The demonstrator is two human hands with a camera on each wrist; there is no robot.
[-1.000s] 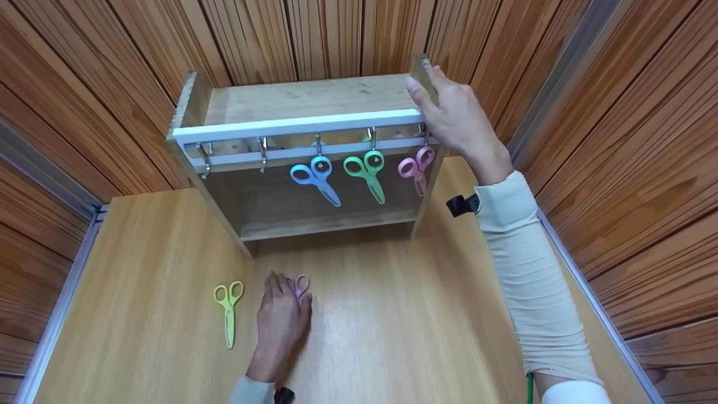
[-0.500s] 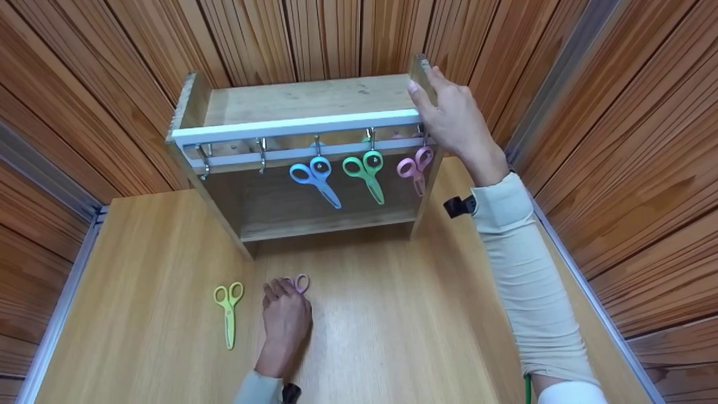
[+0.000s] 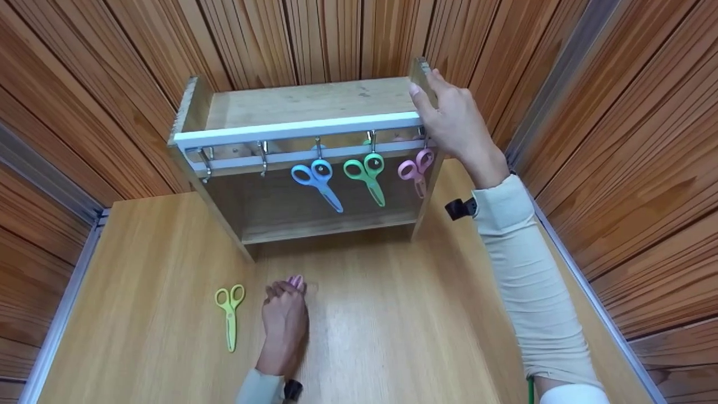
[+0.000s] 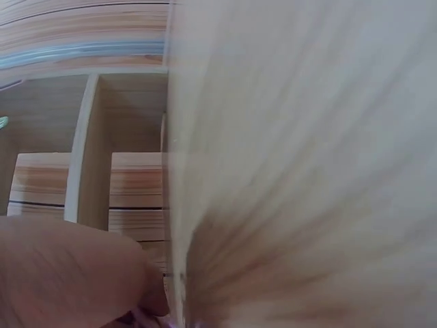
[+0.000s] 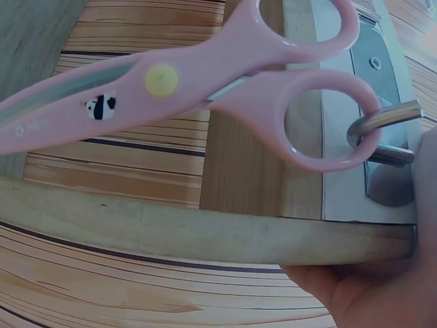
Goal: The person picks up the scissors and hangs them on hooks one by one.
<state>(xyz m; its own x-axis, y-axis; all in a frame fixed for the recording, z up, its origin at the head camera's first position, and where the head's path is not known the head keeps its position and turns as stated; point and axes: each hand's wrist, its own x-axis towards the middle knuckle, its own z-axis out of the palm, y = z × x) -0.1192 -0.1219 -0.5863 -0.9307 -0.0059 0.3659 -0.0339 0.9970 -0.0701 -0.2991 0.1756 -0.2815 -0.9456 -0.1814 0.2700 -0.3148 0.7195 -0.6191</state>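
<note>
Close to the table surface, my left hand [image 3: 285,320] curls its fingers round pinkish-purple scissors [image 3: 296,281]. Only the handle loops show past the fingers; the rest is hidden under the hand. To its left lie yellow-green scissors [image 3: 229,314], handles toward the shelf. My right hand [image 3: 457,123] grips the upper right side panel of a wooden shelf [image 3: 308,101], thumb on the inner side. Just below it, pink scissors [image 5: 184,82] with a panda print hang by one loop from a metal hook [image 5: 389,119].
Blue scissors [image 3: 317,178] and green scissors [image 3: 367,174] hang from middle hooks on the shelf's white rail [image 3: 297,128]. Two hooks at the left, including the leftmost hook [image 3: 205,164], bear nothing. Wood-plank walls [image 3: 628,168] stand behind and beside the table [image 3: 151,269].
My left hand, flat over the purplish scissors before, has curled its fingers round them. Their loops have turned and drawn in toward the hand. My right hand keeps its place on the shelf.
</note>
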